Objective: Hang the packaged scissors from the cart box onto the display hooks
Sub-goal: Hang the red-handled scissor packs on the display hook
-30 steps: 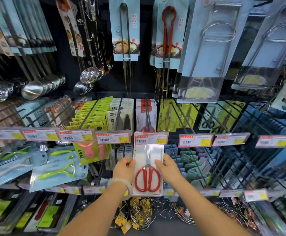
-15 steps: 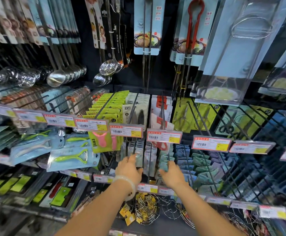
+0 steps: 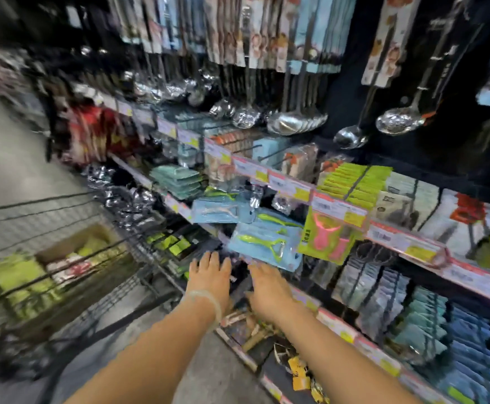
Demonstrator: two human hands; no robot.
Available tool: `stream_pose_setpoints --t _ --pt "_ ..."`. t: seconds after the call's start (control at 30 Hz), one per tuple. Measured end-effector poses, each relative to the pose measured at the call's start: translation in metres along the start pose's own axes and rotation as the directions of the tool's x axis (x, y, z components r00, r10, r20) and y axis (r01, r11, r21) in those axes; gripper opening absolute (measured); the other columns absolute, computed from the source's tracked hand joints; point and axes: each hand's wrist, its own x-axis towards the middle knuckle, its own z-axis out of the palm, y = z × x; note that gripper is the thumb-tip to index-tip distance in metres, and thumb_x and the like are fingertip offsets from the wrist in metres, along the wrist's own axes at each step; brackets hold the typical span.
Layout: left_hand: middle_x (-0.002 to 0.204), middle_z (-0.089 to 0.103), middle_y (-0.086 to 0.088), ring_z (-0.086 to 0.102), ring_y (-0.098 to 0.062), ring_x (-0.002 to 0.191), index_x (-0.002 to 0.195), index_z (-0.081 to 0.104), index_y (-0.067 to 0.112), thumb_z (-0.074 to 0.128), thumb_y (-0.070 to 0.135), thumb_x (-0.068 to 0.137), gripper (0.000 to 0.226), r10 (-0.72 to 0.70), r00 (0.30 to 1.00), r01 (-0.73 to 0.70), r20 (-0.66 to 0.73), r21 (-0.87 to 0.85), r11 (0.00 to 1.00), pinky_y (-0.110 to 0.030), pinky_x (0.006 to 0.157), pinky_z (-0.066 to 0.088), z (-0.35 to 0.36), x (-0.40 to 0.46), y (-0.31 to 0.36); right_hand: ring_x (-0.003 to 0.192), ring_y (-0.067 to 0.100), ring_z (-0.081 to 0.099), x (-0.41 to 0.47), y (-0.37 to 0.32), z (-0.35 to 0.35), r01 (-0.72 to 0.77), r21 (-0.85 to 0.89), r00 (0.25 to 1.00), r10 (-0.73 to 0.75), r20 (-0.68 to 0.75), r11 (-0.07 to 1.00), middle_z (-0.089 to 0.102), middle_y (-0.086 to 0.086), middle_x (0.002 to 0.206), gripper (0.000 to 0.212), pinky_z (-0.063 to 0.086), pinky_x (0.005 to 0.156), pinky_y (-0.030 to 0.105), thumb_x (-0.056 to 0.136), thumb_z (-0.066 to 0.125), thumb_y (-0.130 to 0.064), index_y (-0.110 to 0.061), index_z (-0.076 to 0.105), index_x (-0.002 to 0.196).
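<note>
Both bare forearms reached forward; the left hand (image 3: 210, 274) and right hand (image 3: 267, 287) were flat, fingers relaxed and holding nothing, just below blue peeler packs (image 3: 264, 243); to the left stood the wire cart (image 3: 63, 258) with its cardboard box (image 3: 72, 252), contents blurred; ladles (image 3: 293, 121) hung farthest.

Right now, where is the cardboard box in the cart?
In the head view, the cardboard box sits at the lower left inside the wire cart, left of both hands, with the display shelves to its right.
</note>
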Motion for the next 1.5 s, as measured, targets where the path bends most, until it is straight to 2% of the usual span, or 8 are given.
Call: stream_pose_setpoints --t 0.33,0.53,0.7,0.8,1.03,1.2,1.3,1.5 --pt "0.156 0.011 -0.014 0.004 -0.032 0.146 0.149 0.012 0.012 0.051 0.023 0.090 0.071 -0.334 0.942 0.330 -0.041 -0.088 0.940 -0.047 0.118 0.009 -0.006 -0.012 -0.233 0.132 0.030 0.033 0.101 -0.224 0.003 0.356 -0.123 0.935 -0.352 0.051 0.927 0.039 0.012 0.141 0.048 0.030 0.106 0.037 0.091 0.052 -0.025 -0.009 0.037 0.134" --pt "0.156 0.013 -0.013 0.008 -0.030 0.145 0.147 0.016 0.015 0.055 0.023 0.087 0.073 -0.502 0.864 0.499 0.020 -0.148 0.854 -0.046 0.117 0.015 0.019 -0.028 -0.338 0.132 0.030 0.034 0.138 -0.323 0.039 0.467 -0.142 0.882 -0.449 0.144 0.873 0.040 0.011 0.139 0.053 0.032 0.107 0.039 0.089 0.057 -0.031 -0.010 0.038 0.133" --pt "0.155 0.017 -0.011 0.012 -0.030 0.145 0.147 0.015 0.016 0.056 0.026 0.087 0.073 -0.616 0.785 0.614 0.061 -0.206 0.762 -0.046 0.118 0.015 0.035 -0.031 -0.406 0.131 0.028 0.035 0.175 -0.382 0.056 0.554 -0.163 0.829 -0.524 0.195 0.816 0.039 0.010 0.141 0.056 0.029 0.111 0.040 0.089 0.058 -0.022 -0.012 0.033 0.138" --pt "0.155 0.019 -0.011 0.013 -0.030 0.144 0.145 0.021 0.017 0.049 0.033 0.092 0.063 -0.668 0.741 0.659 0.069 -0.266 0.703 -0.046 0.118 0.015 0.042 -0.021 -0.437 0.131 0.030 0.035 0.209 -0.409 0.068 0.571 -0.153 0.814 -0.532 0.231 0.807 0.040 0.010 0.140 0.056 0.032 0.110 0.044 0.089 0.058 -0.026 -0.013 0.033 0.138" --pt "0.153 0.023 -0.008 0.014 -0.028 0.144 0.144 0.023 0.019 0.047 0.037 0.093 0.060 -0.707 0.690 0.713 0.155 -0.313 0.627 -0.044 0.117 0.016 0.069 0.045 -0.499 0.129 0.030 0.038 0.315 -0.456 0.108 0.570 -0.095 0.788 -0.511 0.343 0.816 0.040 0.011 0.140 0.056 0.037 0.105 0.040 0.090 0.056 -0.032 -0.012 0.035 0.138" --pt "0.153 0.022 -0.011 0.016 -0.029 0.144 0.148 0.015 0.018 0.045 0.035 0.093 0.065 -0.687 0.653 0.757 0.318 -0.274 0.593 -0.042 0.116 0.020 0.096 0.112 -0.542 0.135 0.028 0.033 0.401 -0.475 0.145 0.539 -0.049 0.760 -0.460 0.458 0.841 0.035 0.009 0.147 0.059 0.034 0.111 0.042 0.089 0.056 -0.022 -0.016 0.031 0.143" --pt "0.150 0.027 -0.011 0.022 -0.028 0.141 0.146 0.019 0.017 0.047 0.035 0.092 0.064 -0.663 0.633 0.772 0.400 -0.264 0.578 -0.041 0.114 0.025 0.118 0.152 -0.562 0.137 0.028 0.031 0.446 -0.481 0.169 0.529 -0.055 0.731 -0.422 0.536 0.847 0.031 0.010 0.150 0.061 0.032 0.113 0.041 0.089 0.057 -0.023 -0.014 0.030 0.143" --pt "0.143 0.036 -0.010 0.034 -0.028 0.133 0.139 0.032 0.016 0.051 0.025 0.090 0.053 -0.566 0.605 0.779 0.560 -0.270 0.566 -0.040 0.107 0.034 0.174 0.213 -0.577 0.123 0.028 0.046 0.501 -0.476 0.238 0.460 -0.060 0.671 -0.303 0.676 0.886 0.048 0.010 0.133 0.052 0.040 0.104 0.039 0.085 0.062 -0.023 -0.013 0.043 0.132"
